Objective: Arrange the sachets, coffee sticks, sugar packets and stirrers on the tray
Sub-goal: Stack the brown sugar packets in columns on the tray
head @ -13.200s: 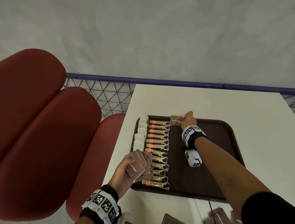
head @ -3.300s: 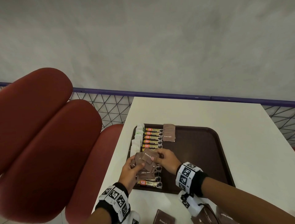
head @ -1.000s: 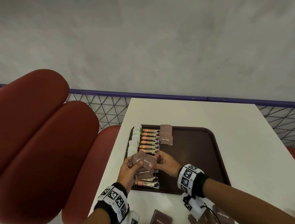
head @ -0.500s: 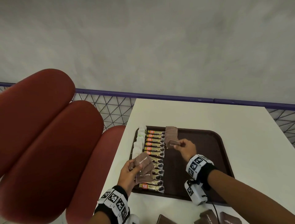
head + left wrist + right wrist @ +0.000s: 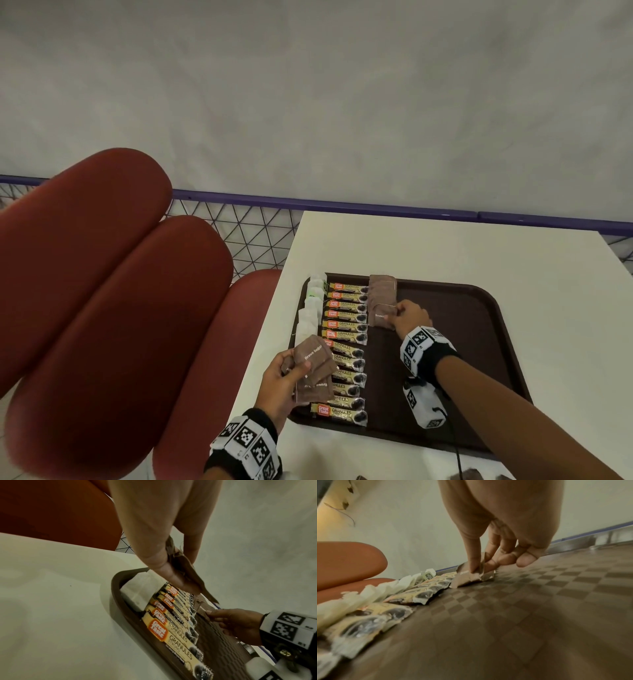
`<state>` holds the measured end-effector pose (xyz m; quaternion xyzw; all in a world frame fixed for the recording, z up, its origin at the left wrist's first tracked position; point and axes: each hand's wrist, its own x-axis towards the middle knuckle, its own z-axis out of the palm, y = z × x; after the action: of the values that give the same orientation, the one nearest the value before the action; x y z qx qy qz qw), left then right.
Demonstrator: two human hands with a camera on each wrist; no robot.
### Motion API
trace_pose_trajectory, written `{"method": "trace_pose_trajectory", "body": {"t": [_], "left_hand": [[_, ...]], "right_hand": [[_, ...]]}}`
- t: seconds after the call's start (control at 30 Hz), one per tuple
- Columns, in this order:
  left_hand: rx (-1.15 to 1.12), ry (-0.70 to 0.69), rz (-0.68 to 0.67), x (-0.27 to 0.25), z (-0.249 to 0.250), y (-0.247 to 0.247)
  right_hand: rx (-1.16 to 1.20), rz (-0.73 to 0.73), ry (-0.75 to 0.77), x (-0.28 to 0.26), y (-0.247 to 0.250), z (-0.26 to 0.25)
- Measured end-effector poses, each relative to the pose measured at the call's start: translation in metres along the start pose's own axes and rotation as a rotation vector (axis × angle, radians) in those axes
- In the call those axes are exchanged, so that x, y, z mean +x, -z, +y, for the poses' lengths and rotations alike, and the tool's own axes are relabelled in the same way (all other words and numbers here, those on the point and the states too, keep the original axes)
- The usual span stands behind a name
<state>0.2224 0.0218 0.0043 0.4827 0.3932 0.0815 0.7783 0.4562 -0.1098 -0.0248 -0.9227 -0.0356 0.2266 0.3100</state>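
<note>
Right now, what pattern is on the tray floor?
A brown checkered texture on the tray; right wrist view shows it best.

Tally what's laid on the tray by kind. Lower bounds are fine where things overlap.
Coffee sticks: about 12, some partly covered
White sachets: at least 4, overlapped
Brown sugar packets: at least 3, including the one the right hand pinches
Total: about 19 or more
Not counted: spare packets held by the left hand.
</note>
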Motion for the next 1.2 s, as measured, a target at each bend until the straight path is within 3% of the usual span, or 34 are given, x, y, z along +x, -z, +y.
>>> {"method": "trace_pose_trajectory", "body": {"t": [0.2,0.5,0.63,0.77,1.0,1.1,1.2], "left_hand": [[-0.005,0.006,-0.007,0.002,-0.002,0.004],[0.017,-0.033,-0.022,-0.001,-0.001,0.001],[0.025,-0.046,-0.035,-0.005,0.002,-0.005],[0.045,-0.055,-0.049,-0.009,0.002,-0.011],[0.053,-0.059,-0.103,-0.017,0.003,-0.02],[0.051,-0.052,-0.108,-0.02,0.004,-0.02],[0.029,-0.04,-0.122,-0.022,0.004,-0.021]], "right_hand": [[-0.136,0.089,0.11,-0.001,-0.006,0.002],[-0.04,0.197,0.244,-0.013,-0.005,0.001],[0.143,0.079,0.375,-0.032,-0.008,-0.003],[0.392,-0.176,0.47,-0.064,-0.012,-0.007],[0.435,-0.507,0.484,-0.104,-0.026,-0.013],[0.468,-0.549,0.489,-0.11,-0.031,-0.014],[0.475,-0.5,0.485,-0.11,-0.032,-0.014]]}}
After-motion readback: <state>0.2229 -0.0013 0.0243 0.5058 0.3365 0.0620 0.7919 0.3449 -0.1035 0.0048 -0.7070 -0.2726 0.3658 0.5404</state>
